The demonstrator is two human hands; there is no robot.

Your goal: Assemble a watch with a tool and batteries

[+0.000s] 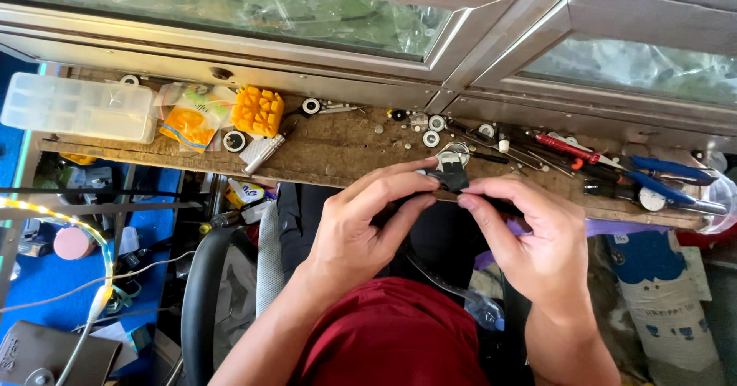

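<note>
Holding a small dark part [453, 177] between both sets of fingertips, we are working just above the near edge of the wooden table [338, 150]. Our left hand [361, 225] is pinching the part from its left side, thumb and forefinger closed on it, while our right hand [530, 236] is gripping it from the right. Just beyond the part, a round silver ring [454, 154] is lying on the table. We are judging the work to be in the middle: the part is off the table and in hand, and nothing is showing it as finished or set back down. To the right of the part, a red-handled tool [568, 149] and blue-handled pliers [668, 173] are lying untouched. To its left, we are seeing an orange block [258, 111] and, farther left, a clear plastic box [77, 107].
</note>
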